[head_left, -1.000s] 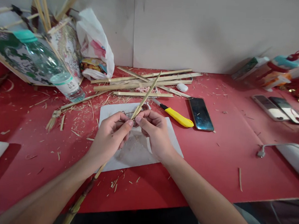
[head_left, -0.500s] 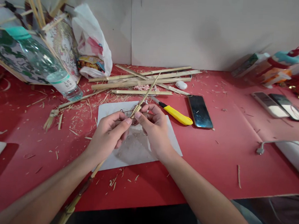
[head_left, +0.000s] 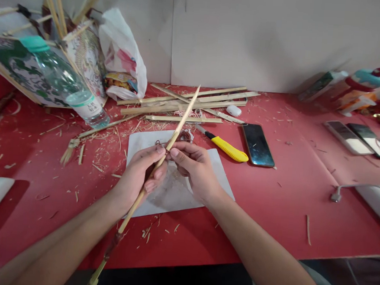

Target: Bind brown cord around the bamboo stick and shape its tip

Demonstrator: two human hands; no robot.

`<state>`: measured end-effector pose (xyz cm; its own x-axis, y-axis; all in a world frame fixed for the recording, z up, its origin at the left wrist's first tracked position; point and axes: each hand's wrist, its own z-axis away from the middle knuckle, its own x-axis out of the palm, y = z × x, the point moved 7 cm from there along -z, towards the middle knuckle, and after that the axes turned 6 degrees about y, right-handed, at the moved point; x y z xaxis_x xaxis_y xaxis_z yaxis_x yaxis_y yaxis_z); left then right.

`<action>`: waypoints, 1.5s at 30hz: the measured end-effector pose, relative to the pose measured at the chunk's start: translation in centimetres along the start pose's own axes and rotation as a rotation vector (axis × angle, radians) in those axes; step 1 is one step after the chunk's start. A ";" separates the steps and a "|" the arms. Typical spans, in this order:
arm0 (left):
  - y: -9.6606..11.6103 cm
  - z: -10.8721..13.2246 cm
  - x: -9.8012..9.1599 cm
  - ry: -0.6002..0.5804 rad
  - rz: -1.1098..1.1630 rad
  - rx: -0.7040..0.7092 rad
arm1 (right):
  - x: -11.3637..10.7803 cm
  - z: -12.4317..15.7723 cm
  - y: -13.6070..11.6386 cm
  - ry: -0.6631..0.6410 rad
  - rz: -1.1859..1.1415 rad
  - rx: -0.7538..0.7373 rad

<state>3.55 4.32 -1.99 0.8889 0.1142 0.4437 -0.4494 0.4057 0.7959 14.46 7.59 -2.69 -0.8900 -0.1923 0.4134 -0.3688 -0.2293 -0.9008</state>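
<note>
A slim bamboo stick (head_left: 186,115) with a pointed tip slants up across the middle, over a white sheet of paper (head_left: 163,201). My left hand (head_left: 144,172) is closed around it, thumb on top and fingertips curled beneath. Beside the stick, my right hand (head_left: 195,166) pinches thin brown cord against it; the fingertips partly hide the cord. More brown cord (head_left: 185,135) lies in loose loops on the paper behind my hands. Lower down, a brown wrapped joint (head_left: 114,243) shows on the stick, near the table's front edge.
Bamboo strips (head_left: 166,108) and shavings lie along the back. A yellow utility knife (head_left: 228,148) and a phone (head_left: 258,145) are right of the paper. A plastic bottle (head_left: 88,107), a white bag (head_left: 123,46) and a painted lantern-like frame (head_left: 16,69) stand at the left.
The stick has turned, so its pale, broader face shows and its lower length lies in front of my left fingers. My hands stay close together; the view has shifted slightly.
</note>
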 end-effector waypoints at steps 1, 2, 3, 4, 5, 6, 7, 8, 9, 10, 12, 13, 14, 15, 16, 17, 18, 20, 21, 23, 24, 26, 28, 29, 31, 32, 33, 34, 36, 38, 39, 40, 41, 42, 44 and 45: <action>0.0 0.0 0.1 -0.020 0.017 -0.012 | 0.1 0.0 0.0 -0.019 -0.002 0.013; -0.1 0.0 0.2 -0.040 0.030 -0.022 | 0.2 0.1 -0.1 -0.044 -0.008 0.027; -0.1 0.0 0.3 -0.056 0.035 -0.030 | 0.3 0.1 -0.1 -0.070 -0.019 0.040; -0.1 0.0 0.3 -0.068 0.035 -0.032 | 0.4 0.1 -0.1 -0.093 -0.033 0.054; -0.1 0.0 0.4 -0.074 0.028 -0.029 | 0.4 0.1 -0.1 -0.109 -0.049 0.065; -0.2 0.0 0.4 -0.076 0.014 -0.021 | 0.4 0.1 -0.1 -0.119 -0.065 0.072; -0.2 0.0 0.3 -0.072 -0.008 -0.010 | 0.4 0.1 -0.1 -0.121 -0.076 0.074; -0.3 0.0 0.3 -0.065 -0.040 0.005 | 0.3 0.1 0.0 -0.119 -0.082 0.074; -0.3 0.0 0.2 -0.048 -0.080 0.029 | 0.2 0.0 0.0 -0.114 -0.083 0.075; -0.3 0.1 0.1 -0.023 -0.125 0.058 | 0.2 0.0 0.0 -0.104 -0.082 0.075; -0.1 0.2 -0.3 0.034 -0.209 0.127 | 0.0 0.0 0.1 -0.074 -0.077 0.074; 0.0 0.2 -0.4 0.056 -0.240 0.157 | 0.0 0.0 0.0 -0.057 -0.077 0.072; 0.1 0.2 -0.4 0.068 -0.265 0.178 | -0.1 0.0 0.0 -0.041 -0.078 0.068; 0.1 0.3 -0.4 0.069 -0.289 0.190 | -0.1 0.0 -0.1 -0.027 -0.080 0.063; 0.2 0.3 -0.4 0.066 -0.315 0.199 | -0.1 0.0 -0.2 -0.014 -0.081 0.059; 0.3 0.3 -0.4 0.066 -0.339 0.208 | -0.2 0.0 -0.3 -0.001 -0.080 0.057; 0.5 0.3 -0.4 0.071 -0.360 0.218 | -0.2 0.1 -0.4 0.012 -0.076 0.057; 0.7 0.4 -0.5 0.091 -0.383 0.238 | -0.3 0.1 -0.5 0.036 -0.066 0.060; 0.8 0.5 -0.5 0.098 -0.384 0.245 | -0.3 0.1 -0.5 0.043 -0.064 0.061; 0.8 0.6 -0.4 0.099 -0.374 0.250 | -0.3 0.1 -0.5 0.049 -0.064 0.056; 0.8 0.6 -0.4 0.095 -0.363 0.250 | -0.3 0.1 -0.5 0.049 -0.066 0.051; 0.7 0.7 -0.2 0.079 -0.327 0.244 | -0.3 0.0 -0.6 0.042 -0.072 0.042; 0.5 0.7 -0.2 0.066 -0.284 0.218 | -0.3 0.0 -0.6 0.026 -0.075 0.035; 0.3 0.7 -0.2 0.061 -0.261 0.201 | -0.3 0.0 -0.6 0.018 -0.075 0.032; 0.1 0.6 -0.2 0.053 -0.216 0.161 | -0.3 0.0 -0.6 0.007 -0.071 0.024; -0.1 0.5 -0.2 0.049 -0.195 0.139 | -0.3 0.0 -0.6 0.006 -0.070 0.021; -0.2 0.5 -0.2 0.043 -0.172 0.116 | -0.3 0.0 -0.6 0.007 -0.071 0.019; -0.4 0.5 -0.2 0.035 -0.149 0.093 | -0.3 0.0 -0.6 0.010 -0.073 0.020; -0.6 0.5 -0.1 0.018 -0.108 0.052 | -0.3 0.0 -0.5 0.016 -0.076 0.028; -0.7 0.6 0.1 -0.007 -0.075 0.021 | -0.3 0.0 -0.5 0.014 -0.074 0.037; -0.7 0.7 0.2 -0.021 -0.060 0.005 | -0.2 0.0 -0.5 0.007 -0.074 0.041; -0.7 0.7 0.3 -0.036 -0.045 -0.015 | -0.1 0.0 -0.5 -0.005 -0.072 0.045; -0.8 0.8 0.4 -0.050 -0.032 -0.039 | -0.1 0.1 -0.6 -0.019 -0.071 0.048; -1.0 0.8 0.5 -0.059 -0.024 -0.067 | 0.0 0.1 -0.6 -0.034 -0.069 0.051; -1.1 0.8 0.4 -0.049 -0.041 -0.092 | 0.2 0.2 -0.6 -0.058 -0.060 0.051; -1.1 0.8 0.2 -0.027 -0.067 -0.073 | 0.1 0.1 -0.5 -0.055 -0.055 0.049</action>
<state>4.17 3.23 -2.43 0.9134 0.0607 0.4026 -0.3809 0.4768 0.7922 14.58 7.55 -2.12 -0.8524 -0.2296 0.4698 -0.4020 -0.2868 -0.8696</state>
